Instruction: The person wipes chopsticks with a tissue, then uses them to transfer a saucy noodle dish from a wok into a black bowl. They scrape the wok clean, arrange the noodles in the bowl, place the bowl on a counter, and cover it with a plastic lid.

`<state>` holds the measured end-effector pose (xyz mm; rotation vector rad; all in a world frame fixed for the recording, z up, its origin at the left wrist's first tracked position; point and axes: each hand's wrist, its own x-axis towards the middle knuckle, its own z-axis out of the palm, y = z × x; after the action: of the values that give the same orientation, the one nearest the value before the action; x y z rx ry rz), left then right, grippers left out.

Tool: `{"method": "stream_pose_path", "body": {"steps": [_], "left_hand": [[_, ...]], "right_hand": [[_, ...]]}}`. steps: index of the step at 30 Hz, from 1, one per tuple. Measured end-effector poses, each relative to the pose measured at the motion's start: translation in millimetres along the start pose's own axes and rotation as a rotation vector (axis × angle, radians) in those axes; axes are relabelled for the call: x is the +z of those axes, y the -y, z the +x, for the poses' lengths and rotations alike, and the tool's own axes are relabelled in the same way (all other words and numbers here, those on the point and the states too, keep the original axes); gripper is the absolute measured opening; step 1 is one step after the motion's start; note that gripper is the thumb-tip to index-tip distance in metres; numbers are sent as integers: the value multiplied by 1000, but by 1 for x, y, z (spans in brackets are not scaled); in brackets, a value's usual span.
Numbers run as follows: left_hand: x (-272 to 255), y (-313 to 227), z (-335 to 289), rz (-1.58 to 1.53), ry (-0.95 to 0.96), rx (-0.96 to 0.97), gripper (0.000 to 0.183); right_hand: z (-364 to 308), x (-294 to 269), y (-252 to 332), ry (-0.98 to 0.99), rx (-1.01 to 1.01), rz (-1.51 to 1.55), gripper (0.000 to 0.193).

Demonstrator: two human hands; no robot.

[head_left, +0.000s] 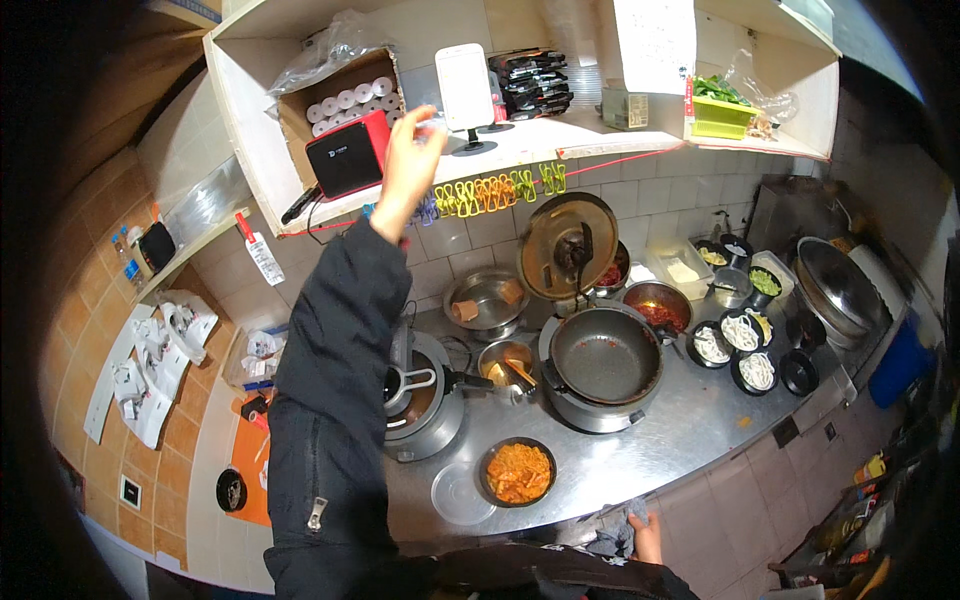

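Observation:
My left hand (408,165) is raised to the shelf, its fingers apart and nothing visible in them. It is just left of a white phone-like screen (465,88) on a small stand and partly covers a red and black box-shaped device (347,155). I cannot tell if it touches either. Low at the counter's front edge, my right hand (648,538) is closed on a grey cloth (612,538). Between the arms, a black bowl of orange-red food (518,472) sits on the counter beside a clear round lid (463,494).
A steel counter (600,470) holds a dark non-stick pan (605,355) on a round cooker, a second cooker (425,400) and a steel basin (488,300). Several bowls of white noodles (740,332) stand at right. Coloured clips (495,193) hang under the white shelf (600,140).

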<state>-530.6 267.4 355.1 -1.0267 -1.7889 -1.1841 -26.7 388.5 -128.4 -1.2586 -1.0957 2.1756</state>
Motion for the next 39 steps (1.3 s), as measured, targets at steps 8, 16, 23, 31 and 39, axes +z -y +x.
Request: {"method": "stream_pose_path", "body": {"steps": [8, 16, 23, 31, 39], "left_hand": [[41, 44, 102, -656, 118, -584, 53], [48, 54, 113, -644, 119, -625, 19], [49, 52, 112, -702, 88, -687, 20], [33, 34, 99, -470, -103, -436, 33], [-16, -51, -152, -244, 196, 201, 9]], "right_hand": [[-8, -33, -29, -193, -174, 34, 29], [-19, -27, -28, -324, -206, -172, 46], [-49, 7, 4, -306, -140, -15, 50], [-49, 15, 10, -242, -126, -21, 54], [-25, 12, 0, -13, -106, -261, 34]]}}
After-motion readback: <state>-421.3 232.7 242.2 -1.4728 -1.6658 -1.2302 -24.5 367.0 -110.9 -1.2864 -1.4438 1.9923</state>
